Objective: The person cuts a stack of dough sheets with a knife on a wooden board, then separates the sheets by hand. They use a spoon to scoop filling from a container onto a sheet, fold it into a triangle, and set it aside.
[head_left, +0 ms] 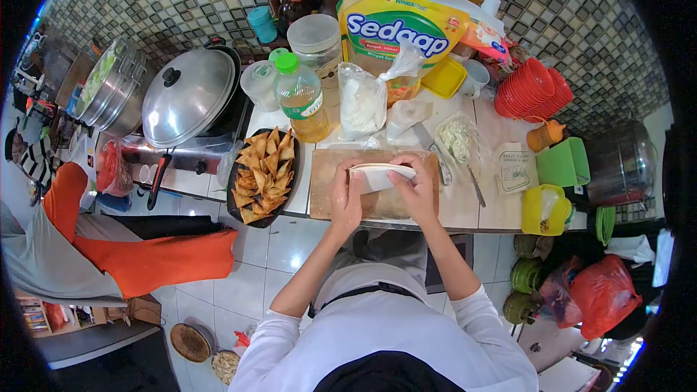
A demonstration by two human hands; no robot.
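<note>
A stack of thin white pastry wrappers [376, 178] is held between my two hands above a wooden cutting board [321, 187]. My left hand [345, 194] grips the stack's left end, and my right hand [414, 192] has the right end, thumb on the near side. Just beyond the board's right corner lies a knife [433, 151]. Shredded whitish food [457, 139] sits in clear plastic beside it, with a slim metal utensil [477, 187] nearer me. To the left, golden triangular fried pastries [263, 176] are heaped on a dark plate [295, 160].
Behind the board stand an oil bottle [299, 105], a knotted bag of white powder [361, 105] and a yellow Sedaap pouch [403, 25]. A lidded wok [190, 98] rests on the stove, its handle [159, 180] jutting forward. Red cups [526, 88] and a green container [564, 162] are right.
</note>
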